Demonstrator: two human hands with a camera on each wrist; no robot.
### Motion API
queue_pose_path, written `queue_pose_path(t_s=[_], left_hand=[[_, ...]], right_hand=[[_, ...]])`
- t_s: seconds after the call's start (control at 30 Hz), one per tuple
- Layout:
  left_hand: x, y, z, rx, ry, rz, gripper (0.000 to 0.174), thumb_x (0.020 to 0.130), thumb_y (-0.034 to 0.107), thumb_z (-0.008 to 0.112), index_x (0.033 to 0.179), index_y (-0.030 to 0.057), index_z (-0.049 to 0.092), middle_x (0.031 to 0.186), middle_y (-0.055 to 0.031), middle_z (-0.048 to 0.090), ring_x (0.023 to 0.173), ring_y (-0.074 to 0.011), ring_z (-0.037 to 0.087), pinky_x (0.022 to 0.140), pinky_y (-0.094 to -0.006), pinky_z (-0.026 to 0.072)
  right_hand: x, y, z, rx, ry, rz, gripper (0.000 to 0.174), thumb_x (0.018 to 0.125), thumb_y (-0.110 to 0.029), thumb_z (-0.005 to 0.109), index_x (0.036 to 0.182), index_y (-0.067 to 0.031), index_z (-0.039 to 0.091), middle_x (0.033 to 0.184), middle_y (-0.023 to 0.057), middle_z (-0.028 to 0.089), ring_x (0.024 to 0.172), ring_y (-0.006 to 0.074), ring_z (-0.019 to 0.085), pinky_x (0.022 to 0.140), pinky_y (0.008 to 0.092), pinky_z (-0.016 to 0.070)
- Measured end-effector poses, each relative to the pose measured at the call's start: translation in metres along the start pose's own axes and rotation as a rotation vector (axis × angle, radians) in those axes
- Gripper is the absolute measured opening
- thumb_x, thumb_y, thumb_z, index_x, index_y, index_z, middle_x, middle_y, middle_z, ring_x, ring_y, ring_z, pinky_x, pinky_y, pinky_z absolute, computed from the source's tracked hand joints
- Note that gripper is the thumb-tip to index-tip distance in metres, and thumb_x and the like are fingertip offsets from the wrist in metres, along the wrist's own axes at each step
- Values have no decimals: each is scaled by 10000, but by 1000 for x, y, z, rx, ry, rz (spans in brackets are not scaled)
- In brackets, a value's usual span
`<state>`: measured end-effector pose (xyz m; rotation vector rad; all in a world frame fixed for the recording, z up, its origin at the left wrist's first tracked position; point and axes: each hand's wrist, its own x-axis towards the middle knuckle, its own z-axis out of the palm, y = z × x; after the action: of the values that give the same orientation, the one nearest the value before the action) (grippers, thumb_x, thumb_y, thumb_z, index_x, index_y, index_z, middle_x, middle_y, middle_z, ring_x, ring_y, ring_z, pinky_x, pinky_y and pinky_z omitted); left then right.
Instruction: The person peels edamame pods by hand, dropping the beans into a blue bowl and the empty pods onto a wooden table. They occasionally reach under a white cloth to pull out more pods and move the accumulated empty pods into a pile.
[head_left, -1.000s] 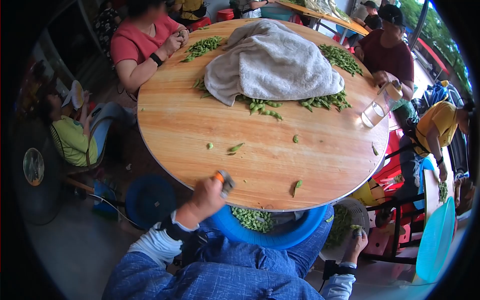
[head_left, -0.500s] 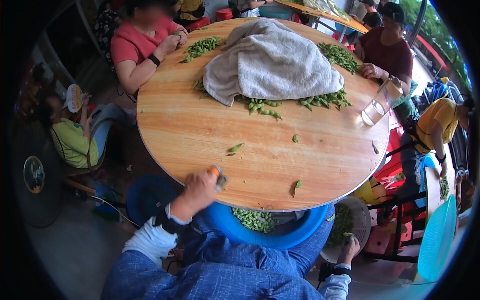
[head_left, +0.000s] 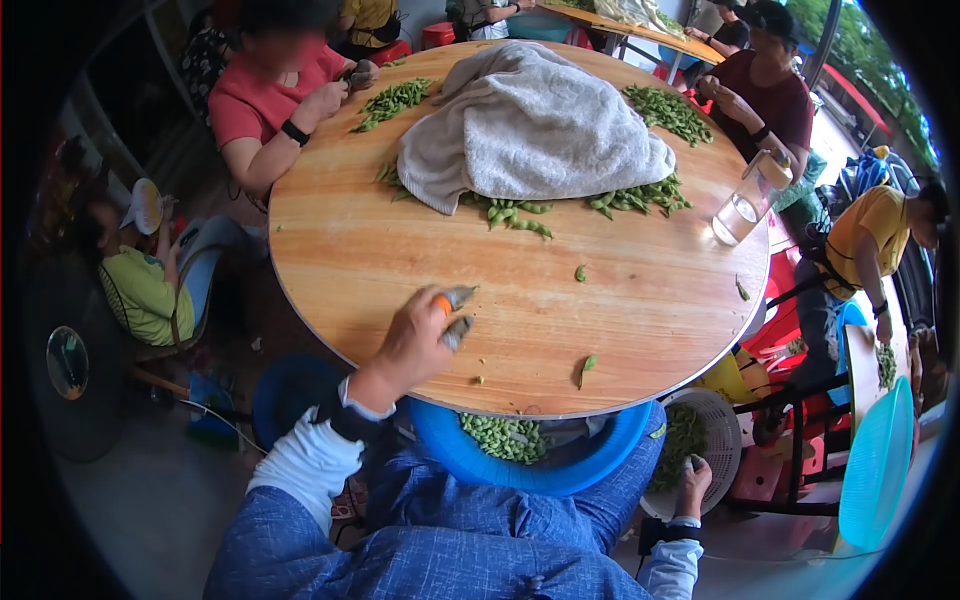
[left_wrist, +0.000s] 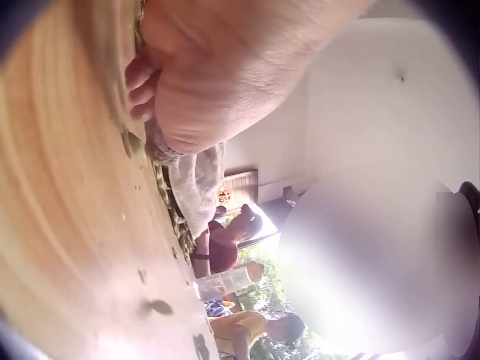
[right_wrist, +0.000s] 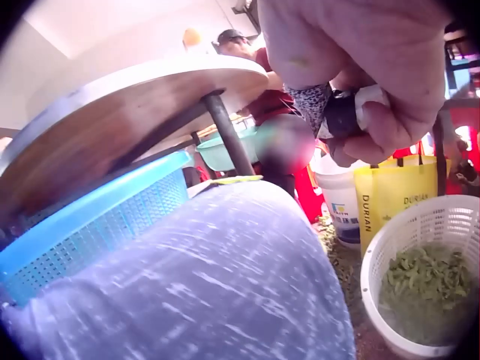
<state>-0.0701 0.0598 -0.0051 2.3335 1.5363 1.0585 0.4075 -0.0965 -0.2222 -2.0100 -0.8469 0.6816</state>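
Over the near part of the round table, my left hand reaches forward, grey covers on its thumb and forefinger and an orange band on one. These two digits stand apart. A green pod tip shows at the forefinger, the rest hidden behind it. In the left wrist view the hand is low over the wood. My right hand hangs at the rim of a white basket of green pods. In the right wrist view its fingers are curled towards the covered thumb, with nothing visible between them.
A grey towel covers a mound mid-table, edamame pods around its edge. A glass bottle stands at the right. On my lap under the table edge sits a blue basket with shelled beans. Other people sit around the table.
My left hand first drew back to the table's edge, then reached forward to the pod, spreading thumb and forefinger. The green piece in my right fingers is gone; that hand shifted slightly left.
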Motion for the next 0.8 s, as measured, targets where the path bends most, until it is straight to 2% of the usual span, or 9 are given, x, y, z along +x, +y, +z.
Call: queue_pose_path(t_s=[0.07, 0.13, 0.17, 0.27, 0.37, 0.4, 0.47, 0.57, 0.8], left_hand=[[12, -29, 8, 39, -68, -82, 197, 702, 73, 583, 875, -19, 569, 877, -187, 547, 800, -345, 530, 705, -381, 432], [19, -46, 13, 74, -211, -156, 160, 699, 66, 574, 830, -26, 571, 865, -196, 546, 794, -349, 534, 700, -381, 430], [21, -50, 17, 50, -189, -174, 139, 691, 64, 561, 792, -31, 570, 825, -202, 550, 782, -372, 529, 700, -393, 424], [23, -49, 15, 123, -168, -75, 124, 711, 30, 596, 827, -13, 587, 775, -137, 591, 699, -263, 582, 617, -323, 451], [17, -8, 10, -476, -205, -386, 82, 752, 14, 575, 821, -29, 573, 739, -76, 599, 620, -159, 568, 571, -275, 459], [5, 20, 17, -880, -205, -463, 77, 783, 10, 572, 849, -28, 573, 746, -33, 590, 596, -70, 528, 547, -206, 454], [-2, 46, 10, -1010, -389, -601, 91, 794, 29, 568, 865, -28, 571, 734, -34, 589, 592, -79, 535, 549, -206, 462], [-11, 69, 11, -1228, -486, -668, 92, 793, 38, 574, 853, -32, 569, 678, -27, 577, 566, -74, 525, 505, -198, 437], [-11, 73, 8, -1133, -753, -613, 126, 759, 95, 632, 801, -14, 584, 629, -20, 561, 539, -78, 509, 489, -206, 412]], right_hand=[[-8, -34, -1, -17, -105, 91, 164, 776, -47, 551, 908, 50, 560, 805, 27, 579, 721, 77, 509, 665, 189, 405], [-12, -56, 4, 151, -125, -27, 139, 781, -27, 542, 897, 46, 569, 811, 23, 583, 734, 74, 512, 669, 185, 403], [-15, -68, 7, 235, -131, -86, 128, 784, -16, 537, 891, 44, 573, 814, 20, 586, 740, 72, 513, 670, 184, 403], [-44, -148, 20, 387, -234, -232, 124, 796, 3, 531, 904, 45, 576, 821, 28, 593, 738, 78, 526, 675, 195, 417], [-81, -224, 46, 518, -475, -240, 192, 799, -46, 555, 970, 39, 570, 862, 43, 603, 754, 95, 547, 694, 216, 432], [-95, -248, 57, 541, -579, -267, 245, 797, -94, 572, 1007, 32, 564, 887, 49, 604, 754, 102, 552, 693, 220, 431], [-111, -281, 69, 685, -770, -150, 245, 796, -93, 564, 1007, 32, 564, 913, 60, 602, 778, 110, 556, 719, 228, 433], [-118, -293, 88, 695, -933, -137, 253, 827, -52, 533, 1060, 45, 513, 943, 45, 581, 857, 100, 533, 762, 227, 428], [-126, -294, 87, 814, -1100, -53, 264, 819, -109, 567, 1034, 37, 520, 956, 43, 582, 861, 98, 534, 775, 235, 425]])
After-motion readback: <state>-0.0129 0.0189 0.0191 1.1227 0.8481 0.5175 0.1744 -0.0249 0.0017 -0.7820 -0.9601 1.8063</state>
